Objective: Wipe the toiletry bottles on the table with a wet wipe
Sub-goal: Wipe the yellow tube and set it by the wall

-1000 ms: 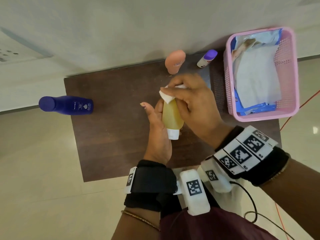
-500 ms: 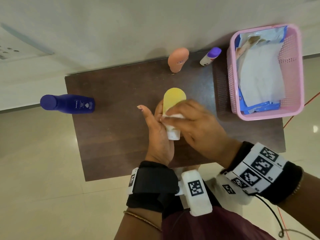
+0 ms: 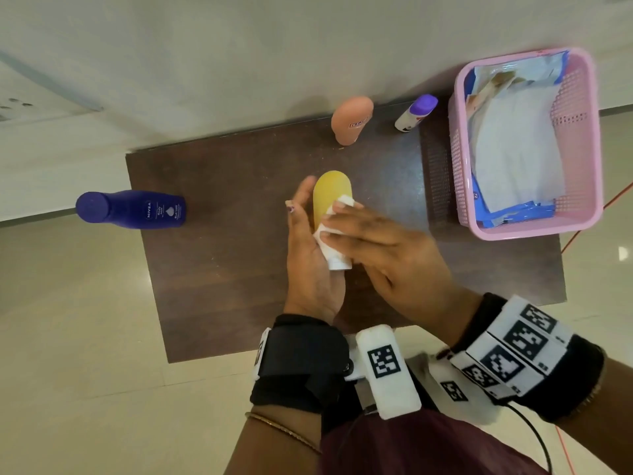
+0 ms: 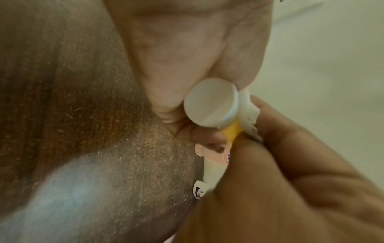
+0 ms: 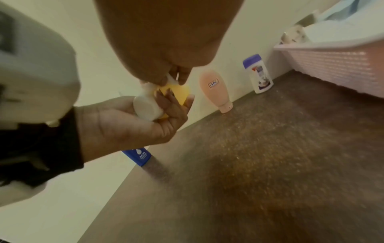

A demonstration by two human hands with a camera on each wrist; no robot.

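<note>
Head view: four bottles show. The left hand [image 3: 310,265] cradles the yellow bottle [image 3: 331,195] above the desk [image 3: 239,269], fingers curled behind it. The right hand [image 3: 387,255] presses one wipe [image 3: 334,219] onto it with nearly straight fingers. A blue bottle [image 3: 132,209] stands at the desk's left edge; a peach bottle [image 3: 351,120] and a small white bottle [image 3: 415,113] stand at the back. One pink basket [image 3: 534,231] sits on the right.

Left wrist view: the yellow bottle's white cap [image 4: 210,105] lies against the palm, the wipe beside it.

Right wrist view: all four bottles show, the yellow one lying in the left hand.
</note>
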